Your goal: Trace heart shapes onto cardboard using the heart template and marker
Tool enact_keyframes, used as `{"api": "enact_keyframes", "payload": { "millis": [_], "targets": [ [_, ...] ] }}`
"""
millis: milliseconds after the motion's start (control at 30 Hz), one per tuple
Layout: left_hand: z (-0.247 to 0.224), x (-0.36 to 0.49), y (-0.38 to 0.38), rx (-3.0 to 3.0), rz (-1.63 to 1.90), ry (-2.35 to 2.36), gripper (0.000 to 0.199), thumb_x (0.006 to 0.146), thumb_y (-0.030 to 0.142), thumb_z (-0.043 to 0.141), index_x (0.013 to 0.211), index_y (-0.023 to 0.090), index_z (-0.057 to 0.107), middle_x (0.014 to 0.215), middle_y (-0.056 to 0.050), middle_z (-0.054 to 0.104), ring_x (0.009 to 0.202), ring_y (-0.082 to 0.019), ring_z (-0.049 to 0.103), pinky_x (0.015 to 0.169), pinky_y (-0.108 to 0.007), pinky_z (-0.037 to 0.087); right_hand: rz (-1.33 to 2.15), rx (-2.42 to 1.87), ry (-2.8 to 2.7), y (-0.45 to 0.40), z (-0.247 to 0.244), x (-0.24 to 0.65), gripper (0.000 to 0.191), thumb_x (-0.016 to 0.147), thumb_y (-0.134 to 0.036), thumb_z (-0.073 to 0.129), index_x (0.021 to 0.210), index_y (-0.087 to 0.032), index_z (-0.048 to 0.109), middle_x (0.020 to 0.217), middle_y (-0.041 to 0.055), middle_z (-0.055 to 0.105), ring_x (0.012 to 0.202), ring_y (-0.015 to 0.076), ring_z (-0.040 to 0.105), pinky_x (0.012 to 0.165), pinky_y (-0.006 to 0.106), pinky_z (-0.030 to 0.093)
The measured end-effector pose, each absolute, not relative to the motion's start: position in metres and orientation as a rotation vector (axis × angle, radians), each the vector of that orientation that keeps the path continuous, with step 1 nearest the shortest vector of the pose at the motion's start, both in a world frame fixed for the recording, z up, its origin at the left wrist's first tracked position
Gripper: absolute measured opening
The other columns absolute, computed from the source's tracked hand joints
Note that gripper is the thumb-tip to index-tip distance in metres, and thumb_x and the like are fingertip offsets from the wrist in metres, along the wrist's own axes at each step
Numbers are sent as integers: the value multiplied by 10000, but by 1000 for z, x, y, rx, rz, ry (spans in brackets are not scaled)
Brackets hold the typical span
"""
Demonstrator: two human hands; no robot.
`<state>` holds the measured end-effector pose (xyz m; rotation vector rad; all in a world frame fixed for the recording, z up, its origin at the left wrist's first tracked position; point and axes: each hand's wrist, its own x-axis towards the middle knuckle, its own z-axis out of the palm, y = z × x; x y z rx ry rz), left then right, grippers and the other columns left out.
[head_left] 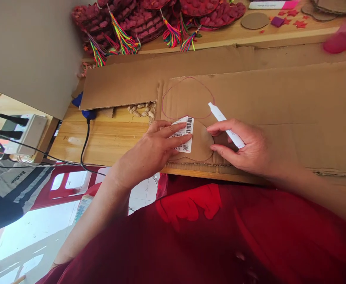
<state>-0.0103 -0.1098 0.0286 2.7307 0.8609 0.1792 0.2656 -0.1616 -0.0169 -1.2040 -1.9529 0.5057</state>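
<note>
My left hand (163, 144) lies with its fingers spread on a rounded cardboard cutout (201, 138), pressing over a white printed label (188, 134) on it. A white marker (223, 121) is held in my right hand (246, 148), its tip pointing up and left. The right thumb and index finger are at the cutout's right edge. Beneath the cutout is a large cardboard sheet (294, 114). Just above the cutout, a rounded outline (214, 96) in reddish line is drawn on the sheet. My left fingers partly hide the label.
Several peanuts (143, 109) lie on the wooden table (101, 148) by another cardboard piece (122, 86). Dark red bumpy pieces with colourful tassels (125, 39) sit at the back. A cardboard disc (254, 21) and red stars (300, 24) lie back right. A black cable (85, 146) crosses the left side.
</note>
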Motion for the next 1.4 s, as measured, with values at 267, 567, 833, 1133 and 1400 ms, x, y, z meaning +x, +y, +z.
{"api": "enact_keyframes", "payload": {
  "millis": [267, 567, 833, 1133, 1400],
  "targets": [
    [30, -11, -109, 2713, 194, 844, 435, 1019, 132, 566, 1431, 239, 660, 1617, -60, 531, 1427, -309, 463, 1196, -569, 451, 516, -1187, -1951, -162, -13, 265, 348, 877, -121, 697, 1191, -268, 665, 1052, 2, 762, 936, 189, 730, 865, 329, 583],
    [31, -10, -109, 2729, 150, 849, 443, 1020, 134, 567, 1442, 239, 654, 1634, -69, 509, 1405, -302, 468, 1212, -566, 424, 509, -1176, -1951, -162, -15, 265, 332, 879, -140, 707, 1188, -257, 668, 1047, 7, 767, 926, 190, 732, 915, 350, 584],
    [33, -9, -111, 2710, 140, 877, 437, 1034, 148, 541, 1448, 243, 645, 1628, -72, 517, 1395, -292, 459, 1197, -561, 433, 510, -1219, -1957, -163, -16, 266, 360, 882, -147, 713, 1215, -278, 670, 1097, 7, 778, 952, 198, 743, 928, 371, 599],
    [32, -9, -111, 2709, 160, 873, 432, 1033, 149, 552, 1441, 251, 649, 1624, -69, 522, 1426, -268, 459, 1216, -528, 416, 471, -1200, -1960, -162, -15, 265, 347, 881, -164, 732, 1202, -289, 688, 1100, 17, 780, 962, 215, 746, 913, 381, 601],
    [27, -10, -110, 2648, 256, 891, 536, 1011, 109, 550, 1534, 225, 541, 1585, -53, 569, 1414, -245, 476, 1231, -494, 408, 411, -965, -2225, -161, -21, 268, 448, 885, -101, 694, 1244, -369, 679, 1179, 6, 784, 1208, 285, 706, 1020, 460, 555]
  ]
}}
